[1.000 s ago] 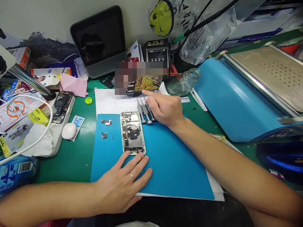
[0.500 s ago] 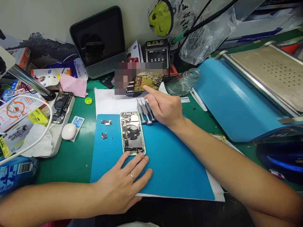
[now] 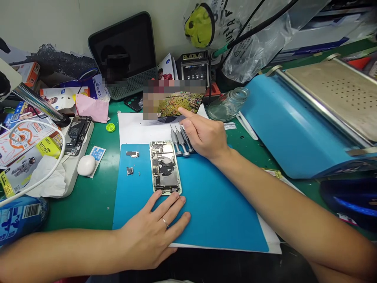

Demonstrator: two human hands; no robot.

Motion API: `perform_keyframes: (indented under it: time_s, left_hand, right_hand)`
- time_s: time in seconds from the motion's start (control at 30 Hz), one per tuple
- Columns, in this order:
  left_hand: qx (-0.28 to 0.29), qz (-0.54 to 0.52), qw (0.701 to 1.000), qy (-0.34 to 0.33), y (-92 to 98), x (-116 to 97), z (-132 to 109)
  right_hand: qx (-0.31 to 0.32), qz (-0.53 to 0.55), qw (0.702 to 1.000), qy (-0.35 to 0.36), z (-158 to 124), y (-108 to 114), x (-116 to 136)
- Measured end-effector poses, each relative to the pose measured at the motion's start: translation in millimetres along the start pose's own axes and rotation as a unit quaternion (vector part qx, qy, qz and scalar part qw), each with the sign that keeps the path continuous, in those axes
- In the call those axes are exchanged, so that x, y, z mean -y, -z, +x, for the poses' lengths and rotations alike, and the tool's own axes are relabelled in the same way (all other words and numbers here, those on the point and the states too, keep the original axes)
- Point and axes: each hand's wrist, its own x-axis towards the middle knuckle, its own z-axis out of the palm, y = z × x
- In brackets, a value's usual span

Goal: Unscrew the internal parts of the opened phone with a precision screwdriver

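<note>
An opened phone [image 3: 166,169] with bare boards and parts showing lies on a blue work mat [image 3: 212,204]. My left hand [image 3: 159,224] rests open on the mat, fingers spread, its fingertips at the phone's lower edge. A ring is on one finger. With its index finger stretched out and the other fingers curled, my right hand [image 3: 206,131] touches a lit phone screen [image 3: 181,102] behind the mat; it holds nothing. Several grey screwdrivers [image 3: 180,141] lie beside that hand, partly hidden by it. Small metal parts [image 3: 132,154] sit left of the opened phone.
A tablet-like display [image 3: 123,51] stands at the back. A glass jar [image 3: 228,104] lies tilted right of the lit phone, near a large blue machine [image 3: 273,125]. At left are boxes [image 3: 28,165], another opened phone [image 3: 77,135] and a white earbud case [image 3: 86,165].
The picture on the lit phone screen has changed. Both hands keep their places; the whole view has shifted very slightly.
</note>
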Motion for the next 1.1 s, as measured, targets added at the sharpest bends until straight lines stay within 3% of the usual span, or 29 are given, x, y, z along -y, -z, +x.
perform_keyframes:
  time_s: [0.27,0.43,0.77,1.0,1.1]
  left_hand:
    - [0.002,0.001,1.0,0.0,1.1,0.4,0.8]
    - [-0.002,0.001,1.0,-0.002,1.2,0.4,1.2]
    - [0.003,0.001,1.0,-0.001,0.0,-0.4,0.1]
    - [0.006,0.002,1.0,-0.003,1.2,-0.8,-0.1]
    - [0.006,0.002,1.0,-0.002,1.8,-0.7,-0.1]
  right_hand:
    - [-0.026,0.022,0.999,0.036,1.7,-0.4,0.4]
    - [-0.029,0.002,0.999,0.02,2.7,0.0,-0.3]
    - [0.087,0.059,0.99,0.09,4.5,-5.6,-1.3]
    - [0.03,0.044,0.996,0.07,3.5,-4.1,-4.2]
    - [0.043,0.038,0.996,0.07,4.5,-5.6,-3.3]
